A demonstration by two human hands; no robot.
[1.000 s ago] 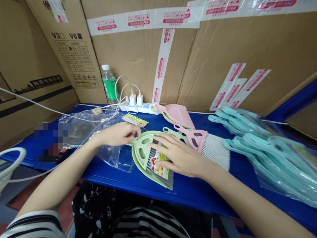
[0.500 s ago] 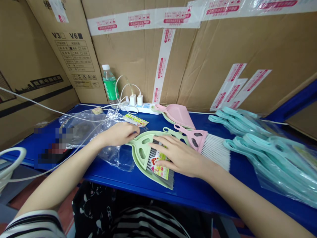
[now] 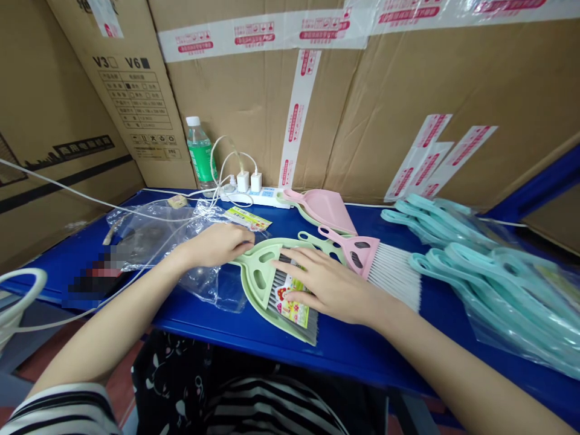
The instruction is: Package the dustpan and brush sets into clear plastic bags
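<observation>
- My left hand (image 3: 220,245) is holding the green dustpan (image 3: 259,313).
- My right hand (image 3: 324,283) is resting on the green brush (image 3: 271,272).
- Turquoise handles (image 3: 498,300) are lying at three o'clock from it.

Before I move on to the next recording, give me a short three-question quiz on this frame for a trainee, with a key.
1. True or false: the right hand lies over part of the nearest green brush.
2. Multiple choice: which of these stands upright beside the power strip?
A) pink brush
B) plastic bottle
C) turquoise handles
3. Fill in the blank: the ____ hand is at the handle end of the nearest green dustpan.

Key: 1. True. 2. B. 3. Left; the left hand is curled there.
</observation>
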